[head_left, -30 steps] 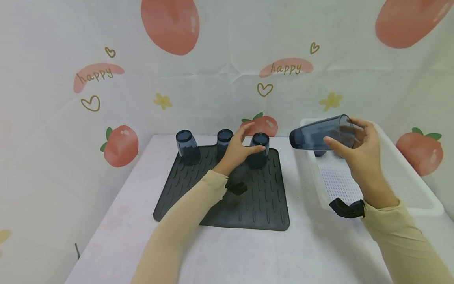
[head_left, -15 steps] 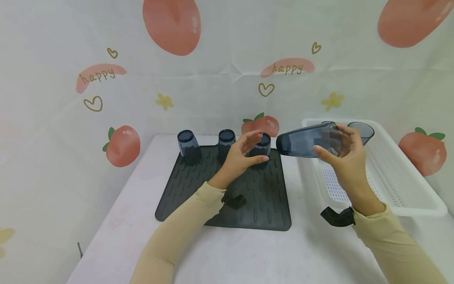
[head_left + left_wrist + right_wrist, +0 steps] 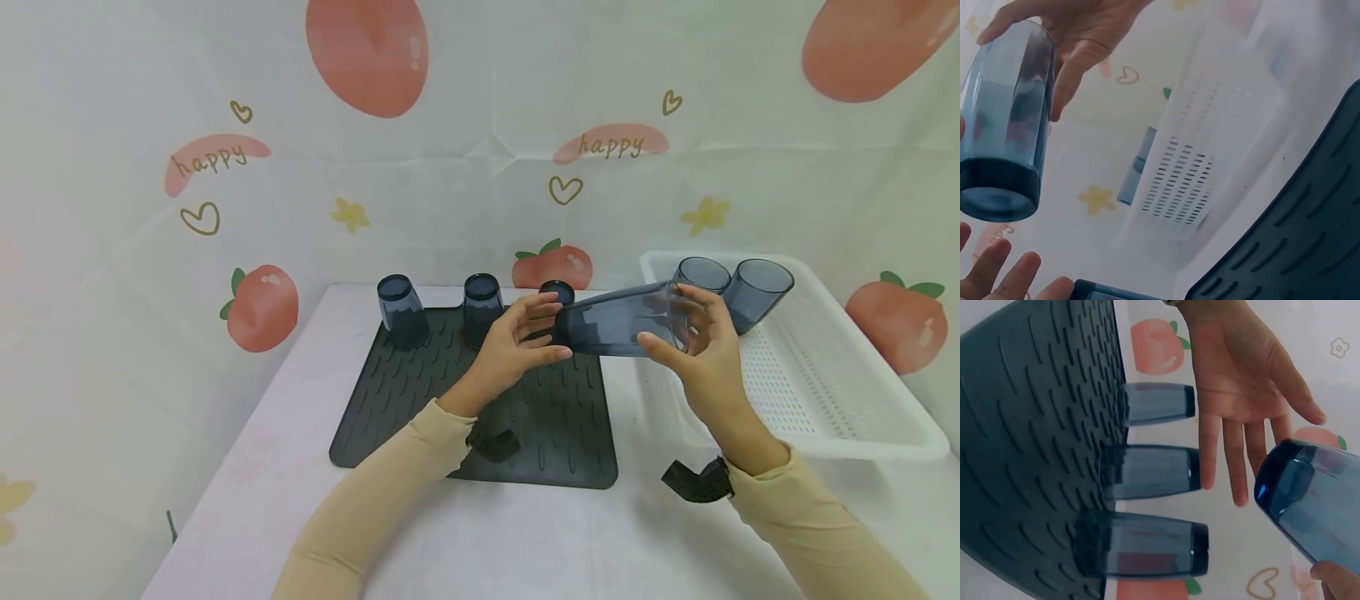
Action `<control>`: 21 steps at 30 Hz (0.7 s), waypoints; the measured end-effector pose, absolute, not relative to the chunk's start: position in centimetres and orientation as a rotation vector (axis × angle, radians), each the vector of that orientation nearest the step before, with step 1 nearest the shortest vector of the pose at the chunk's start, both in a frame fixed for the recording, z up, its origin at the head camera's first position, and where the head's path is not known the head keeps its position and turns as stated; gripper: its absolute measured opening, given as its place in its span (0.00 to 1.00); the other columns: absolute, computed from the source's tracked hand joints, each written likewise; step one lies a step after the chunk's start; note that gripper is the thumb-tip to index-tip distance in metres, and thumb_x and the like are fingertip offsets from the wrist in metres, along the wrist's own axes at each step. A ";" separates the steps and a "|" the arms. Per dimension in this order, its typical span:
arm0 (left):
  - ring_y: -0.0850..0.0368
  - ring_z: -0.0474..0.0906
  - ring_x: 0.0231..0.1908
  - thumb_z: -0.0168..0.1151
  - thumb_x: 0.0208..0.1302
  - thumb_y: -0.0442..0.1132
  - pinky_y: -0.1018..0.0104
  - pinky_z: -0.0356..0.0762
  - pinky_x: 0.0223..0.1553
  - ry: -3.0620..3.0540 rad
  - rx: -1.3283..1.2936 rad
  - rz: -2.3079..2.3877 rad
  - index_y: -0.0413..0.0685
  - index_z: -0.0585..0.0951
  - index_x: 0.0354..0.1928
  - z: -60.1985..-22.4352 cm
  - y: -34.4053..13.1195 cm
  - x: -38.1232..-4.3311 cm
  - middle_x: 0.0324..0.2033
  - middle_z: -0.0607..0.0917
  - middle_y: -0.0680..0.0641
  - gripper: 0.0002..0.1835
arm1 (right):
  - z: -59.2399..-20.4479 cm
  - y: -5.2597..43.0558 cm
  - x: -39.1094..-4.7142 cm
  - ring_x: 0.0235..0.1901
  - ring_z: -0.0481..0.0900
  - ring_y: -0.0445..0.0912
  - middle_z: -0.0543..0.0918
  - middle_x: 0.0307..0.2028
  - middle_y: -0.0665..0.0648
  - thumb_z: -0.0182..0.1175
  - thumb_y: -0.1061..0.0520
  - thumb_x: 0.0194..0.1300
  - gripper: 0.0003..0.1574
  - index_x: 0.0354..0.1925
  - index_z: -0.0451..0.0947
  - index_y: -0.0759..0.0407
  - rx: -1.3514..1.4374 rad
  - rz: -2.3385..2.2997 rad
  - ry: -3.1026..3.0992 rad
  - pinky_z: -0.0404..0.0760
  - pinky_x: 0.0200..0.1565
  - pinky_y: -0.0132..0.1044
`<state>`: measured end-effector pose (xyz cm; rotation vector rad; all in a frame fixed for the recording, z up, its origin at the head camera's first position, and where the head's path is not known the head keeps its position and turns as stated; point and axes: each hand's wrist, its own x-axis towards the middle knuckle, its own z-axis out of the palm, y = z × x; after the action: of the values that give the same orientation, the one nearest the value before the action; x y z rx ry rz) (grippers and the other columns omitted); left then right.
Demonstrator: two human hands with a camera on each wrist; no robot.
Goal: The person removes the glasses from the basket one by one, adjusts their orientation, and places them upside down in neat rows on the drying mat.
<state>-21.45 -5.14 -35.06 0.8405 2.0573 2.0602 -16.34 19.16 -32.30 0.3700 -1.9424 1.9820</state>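
Note:
A blue tinted drinking glass [image 3: 615, 321] lies nearly level in the air, its mouth end gripped by my right hand [image 3: 708, 358]. The glass's thick base points left, toward my left hand [image 3: 513, 346]. In the right wrist view, the left hand [image 3: 1241, 387] has straight, spread fingers, apart from the base of the held glass [image 3: 1322, 500]. Three matching glasses stand upside down along the back of a dark ridged mat [image 3: 540, 450]: the left glass [image 3: 402, 312], the middle glass [image 3: 480, 304] and the right glass [image 3: 557, 290], which is partly covered.
A white perforated basket [image 3: 870, 450] stands on the right. Inside at its back left lean two more blue glasses, a near one [image 3: 759, 292] and one [image 3: 701, 273] partly behind the right hand. A printed cloth [image 3: 450, 200] hangs behind the white table [image 3: 510, 542].
My right hand has carried the glass left and down from over the basket, exposing the two glasses there. The left hand has shifted slightly down, and the held base now reaches its fingers in the head view.

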 end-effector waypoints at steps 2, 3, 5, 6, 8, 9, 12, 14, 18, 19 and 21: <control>0.45 0.70 0.64 0.67 0.58 0.27 0.58 0.73 0.62 2.041 0.825 2.058 0.46 0.63 0.70 -35.1 -5.1 -21.3 0.65 0.70 0.40 0.38 | -32.5 18.9 -16.2 0.56 0.70 0.42 0.72 0.55 0.50 0.62 0.76 0.56 0.40 0.63 0.62 0.54 0.372 1.969 -1.974 0.74 0.52 0.18; 0.45 0.70 0.63 0.67 0.58 0.27 0.59 0.74 0.61 2.034 0.817 2.057 0.46 0.63 0.70 -35.2 -5.1 -21.2 0.65 0.70 0.40 0.38 | -32.6 18.8 -16.1 0.55 0.71 0.42 0.71 0.55 0.50 0.62 0.76 0.56 0.41 0.63 0.62 0.54 0.377 1.963 -1.986 0.74 0.52 0.18; 0.45 0.70 0.63 0.67 0.58 0.28 0.61 0.75 0.60 2.029 0.815 2.045 0.46 0.63 0.70 -35.3 -5.1 -21.0 0.65 0.70 0.40 0.38 | -32.9 18.5 -15.9 0.55 0.71 0.42 0.71 0.55 0.50 0.62 0.76 0.56 0.41 0.63 0.62 0.55 0.389 1.953 -2.001 0.74 0.53 0.18; 0.45 0.70 0.63 0.67 0.58 0.28 0.61 0.75 0.60 2.027 0.822 2.037 0.46 0.63 0.71 -35.4 -5.1 -21.0 0.65 0.70 0.40 0.38 | -33.1 18.4 -15.9 0.55 0.71 0.41 0.71 0.55 0.49 0.62 0.76 0.56 0.41 0.63 0.62 0.55 0.395 1.949 -2.005 0.73 0.53 0.18; 0.47 0.70 0.64 0.68 0.58 0.31 0.61 0.76 0.59 2.025 0.835 2.019 0.46 0.63 0.71 -35.5 -5.1 -20.8 0.65 0.70 0.41 0.39 | -33.4 18.2 -15.8 0.54 0.72 0.41 0.72 0.55 0.49 0.62 0.77 0.55 0.41 0.63 0.62 0.56 0.407 1.956 -1.998 0.74 0.53 0.19; 0.48 0.70 0.64 0.69 0.58 0.33 0.61 0.76 0.59 2.023 0.841 2.012 0.47 0.63 0.71 -35.6 -5.2 -20.8 0.65 0.70 0.41 0.39 | -33.5 18.0 -15.7 0.53 0.73 0.41 0.72 0.55 0.49 0.62 0.77 0.55 0.41 0.63 0.62 0.56 0.412 1.963 -1.992 0.74 0.52 0.19; 0.50 0.71 0.63 0.72 0.57 0.38 0.61 0.77 0.58 2.013 0.864 1.999 0.50 0.64 0.70 -36.0 -5.2 -20.6 0.65 0.70 0.43 0.40 | -34.1 17.7 -15.6 0.52 0.74 0.41 0.73 0.54 0.50 0.61 0.79 0.54 0.42 0.62 0.62 0.56 0.424 1.980 -1.973 0.76 0.50 0.20; 0.51 0.72 0.62 0.72 0.57 0.39 0.62 0.77 0.57 2.011 0.870 1.999 0.52 0.65 0.70 -36.2 -5.2 -20.6 0.65 0.70 0.43 0.40 | -34.3 17.4 -15.6 0.52 0.73 0.41 0.73 0.53 0.51 0.60 0.80 0.53 0.43 0.62 0.62 0.56 0.424 1.996 -1.953 0.76 0.50 0.20; 0.51 0.73 0.61 0.71 0.57 0.33 0.64 0.77 0.57 1.993 0.894 2.015 0.50 0.65 0.69 -36.6 -5.3 -20.6 0.66 0.69 0.42 0.39 | -34.9 17.1 -15.5 0.52 0.72 0.42 0.72 0.52 0.52 0.60 0.80 0.52 0.43 0.62 0.62 0.56 0.420 2.011 -1.946 0.75 0.51 0.21; 0.51 0.73 0.60 0.71 0.56 0.31 0.63 0.77 0.57 1.979 0.898 2.021 0.48 0.66 0.69 -36.7 -5.3 -20.6 0.66 0.69 0.41 0.39 | -34.9 17.0 -15.4 0.52 0.72 0.42 0.72 0.52 0.52 0.60 0.80 0.52 0.43 0.62 0.62 0.56 0.420 2.008 -1.948 0.75 0.52 0.21; 0.52 0.73 0.60 0.71 0.55 0.31 0.63 0.76 0.58 1.939 0.906 2.035 0.47 0.66 0.69 -36.9 -5.4 -20.6 0.66 0.69 0.42 0.39 | -35.1 16.8 -15.3 0.52 0.72 0.42 0.72 0.53 0.52 0.59 0.80 0.53 0.43 0.63 0.61 0.56 0.426 2.007 -1.959 0.75 0.51 0.20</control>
<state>-20.57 -5.38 -36.91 0.9057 1.9393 2.0348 -15.34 16.78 -35.07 0.4256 -1.9592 2.0071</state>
